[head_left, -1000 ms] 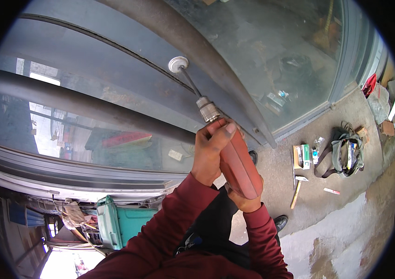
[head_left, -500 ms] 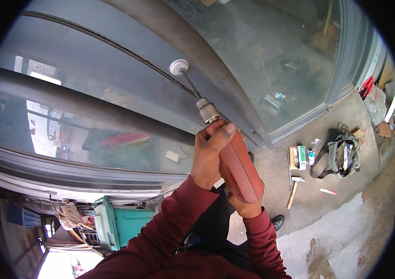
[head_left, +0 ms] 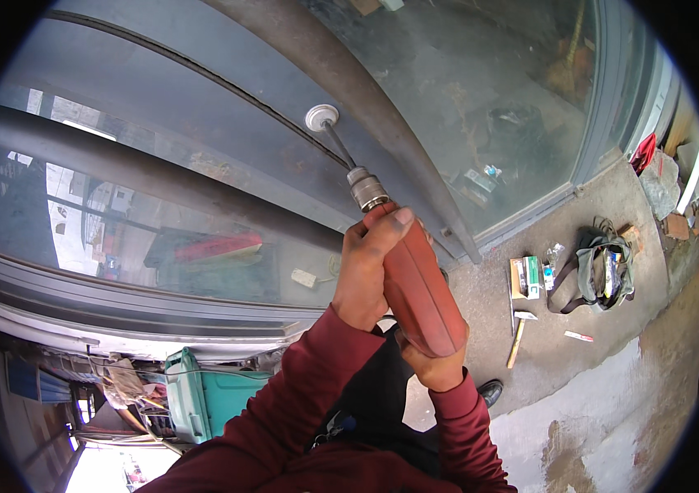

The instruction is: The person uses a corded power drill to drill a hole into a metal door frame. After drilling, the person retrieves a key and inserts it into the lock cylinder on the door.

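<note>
I hold a red power drill (head_left: 425,287) with both hands. My left hand (head_left: 362,279) wraps round the drill's front part behind the metal chuck (head_left: 367,189), its thumb lying on top. My right hand (head_left: 438,370) grips beneath the rear end, its fingers mostly hidden by the body. A thin shank (head_left: 339,146) runs from the chuck to a round, ringed, whitish disc-shaped piece (head_left: 321,117). That piece lies against the grey metal door frame (head_left: 283,78), beside a dark seam. Whether it is part of the bit or fixed to the door I cannot tell.
Curved brown bars (head_left: 160,177) cross the glass door. On the floor at right are a hammer (head_left: 518,341), small open boxes (head_left: 525,278), a red-and-white marker-like item (head_left: 579,336) and a grey-green bag (head_left: 604,271). A green bin (head_left: 226,394) stands at lower left.
The drill keeps nearly the same place and tilt, with its front end slightly shifted. Both hands keep their hold. The surroundings have moved a little in the view.
</note>
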Demonstrator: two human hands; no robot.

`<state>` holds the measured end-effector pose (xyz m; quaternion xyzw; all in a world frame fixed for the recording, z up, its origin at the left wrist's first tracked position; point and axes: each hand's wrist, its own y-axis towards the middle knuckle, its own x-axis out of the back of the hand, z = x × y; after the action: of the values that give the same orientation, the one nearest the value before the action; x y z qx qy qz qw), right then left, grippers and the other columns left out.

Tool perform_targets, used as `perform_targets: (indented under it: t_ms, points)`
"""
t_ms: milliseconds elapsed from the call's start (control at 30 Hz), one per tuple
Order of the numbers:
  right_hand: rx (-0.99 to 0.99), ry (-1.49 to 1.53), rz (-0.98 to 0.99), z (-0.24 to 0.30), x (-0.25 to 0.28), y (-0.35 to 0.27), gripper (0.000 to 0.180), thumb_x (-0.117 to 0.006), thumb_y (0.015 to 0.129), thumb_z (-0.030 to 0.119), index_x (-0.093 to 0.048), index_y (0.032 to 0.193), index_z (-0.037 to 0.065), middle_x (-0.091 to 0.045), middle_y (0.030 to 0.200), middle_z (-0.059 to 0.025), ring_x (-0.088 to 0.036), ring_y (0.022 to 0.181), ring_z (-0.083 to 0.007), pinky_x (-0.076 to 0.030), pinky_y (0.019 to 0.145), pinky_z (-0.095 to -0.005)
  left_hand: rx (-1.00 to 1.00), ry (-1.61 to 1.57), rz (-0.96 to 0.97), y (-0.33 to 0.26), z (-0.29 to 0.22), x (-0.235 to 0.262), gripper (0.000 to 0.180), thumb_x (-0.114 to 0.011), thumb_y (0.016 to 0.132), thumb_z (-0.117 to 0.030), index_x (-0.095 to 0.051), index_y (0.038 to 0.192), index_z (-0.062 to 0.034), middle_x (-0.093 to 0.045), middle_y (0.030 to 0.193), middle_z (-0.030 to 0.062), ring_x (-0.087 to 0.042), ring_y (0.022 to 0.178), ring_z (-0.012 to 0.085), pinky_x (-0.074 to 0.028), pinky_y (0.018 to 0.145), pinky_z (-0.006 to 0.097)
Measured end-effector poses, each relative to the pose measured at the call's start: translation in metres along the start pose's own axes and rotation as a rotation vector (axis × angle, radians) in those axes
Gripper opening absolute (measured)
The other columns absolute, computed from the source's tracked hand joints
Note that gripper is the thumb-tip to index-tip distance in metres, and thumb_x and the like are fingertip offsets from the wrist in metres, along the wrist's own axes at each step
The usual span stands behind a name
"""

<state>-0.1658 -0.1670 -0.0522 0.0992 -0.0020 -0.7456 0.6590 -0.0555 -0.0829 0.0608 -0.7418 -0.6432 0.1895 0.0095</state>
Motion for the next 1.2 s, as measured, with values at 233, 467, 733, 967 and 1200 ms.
perform_targets:
  t_ms: [233,467,733,967,1200]
  points:
    - [0.034,0.059,-0.031,-0.007,-0.006,0.003,0.069,-0.082,0.072,0.007,-0.061,0.137,-0.002,-0.075,0.115,-0.018,-0.076,0.103,-0.0309,-0.058,0.091,-0.0362,0.007,0.017,0.01,0.003,0.002,0.003,0.033,-0.072,0.096,-0.033,-0.065,0.101,-0.0009,-0.066,0.092,0.012,-0.067,0.084,0.0245,-0.059,0.079,0.04]
    - [0.123,-0.058,-0.069,-0.021,-0.017,-0.001,0.071,-0.083,0.071,0.01,-0.06,0.137,-0.001,-0.073,0.116,-0.0179,-0.076,0.103,-0.0313,-0.058,0.091,-0.0367,-0.04,0.012,0.033,0.002,0.005,0.011,0.032,-0.071,0.096,-0.032,-0.065,0.1,-0.0003,-0.066,0.092,0.0123,-0.067,0.082,0.0247,-0.058,0.078,0.04]
    - [0.11,-0.017,-0.085,-0.015,-0.027,-0.005,0.064,-0.084,0.071,0.012,-0.062,0.13,0.0,-0.073,0.109,-0.0173,-0.076,0.094,-0.0339,-0.058,0.084,-0.038,0.002,0.026,0.087,0.0,-0.002,0.017,0.033,-0.071,0.095,-0.033,-0.065,0.1,-0.0002,-0.066,0.092,0.012,-0.067,0.085,0.0251,-0.058,0.079,0.04]
    - [0.084,-0.023,-0.083,0.003,-0.017,-0.007,0.06,-0.083,0.071,0.01,-0.062,0.126,-0.001,-0.074,0.105,-0.0169,-0.076,0.09,-0.0307,-0.058,0.082,-0.0368,0.032,-0.056,0.08,-0.003,-0.005,0.01,0.035,-0.071,0.095,-0.034,-0.063,0.1,-0.0013,-0.066,0.089,0.0118,-0.067,0.082,0.0251,-0.057,0.078,0.04]
    - [0.036,-0.034,-0.049,0.011,-0.007,-0.006,0.064,-0.083,0.071,0.007,-0.062,0.13,-0.002,-0.073,0.108,-0.0175,-0.076,0.097,-0.0309,-0.057,0.086,-0.0359,0.02,-0.108,0.063,-0.005,-0.008,0.0,0.032,-0.072,0.094,-0.033,-0.063,0.099,-0.0022,-0.064,0.092,0.0114,-0.065,0.087,0.0255,-0.057,0.08,0.043]
